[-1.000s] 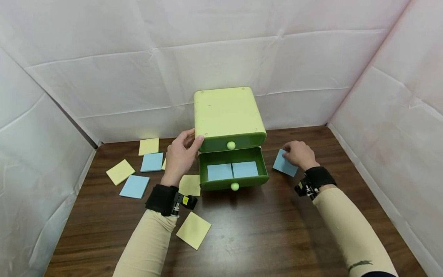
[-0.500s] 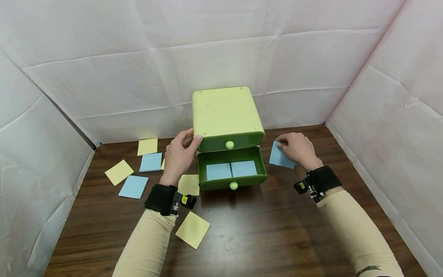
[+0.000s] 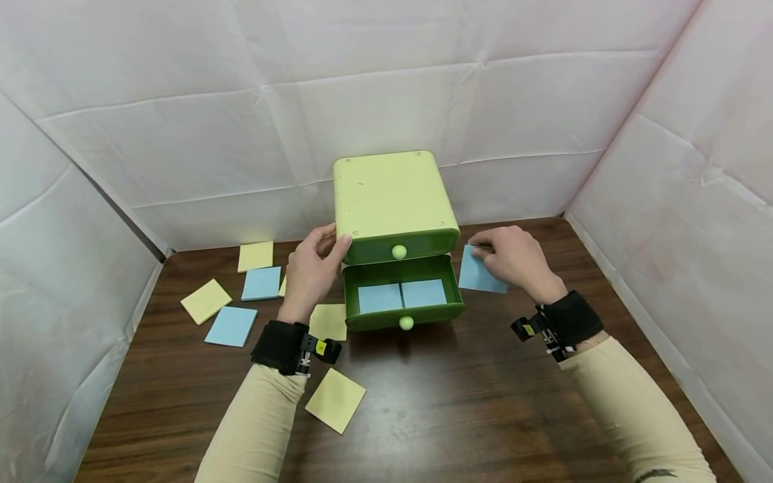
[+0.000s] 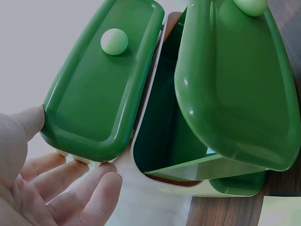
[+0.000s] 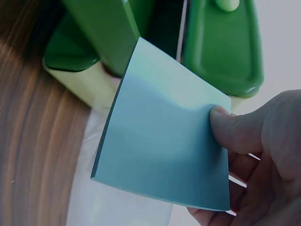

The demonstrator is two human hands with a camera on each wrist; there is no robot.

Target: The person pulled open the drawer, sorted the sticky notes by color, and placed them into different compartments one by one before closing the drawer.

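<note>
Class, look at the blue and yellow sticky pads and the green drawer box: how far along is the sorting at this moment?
Done: two blue pads lie side by side in the open lower drawer. In hand: the right hand pinches a third blue pad beside the box, while the left hand steadies the drawer box. Left: two blue pads and the yellow pads lie on the table; the upper drawer is closed.

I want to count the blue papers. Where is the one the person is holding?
In the head view, the blue note is pinched in the right hand, lifted just right of the green drawer box, beside its open bottom drawer.
</note>
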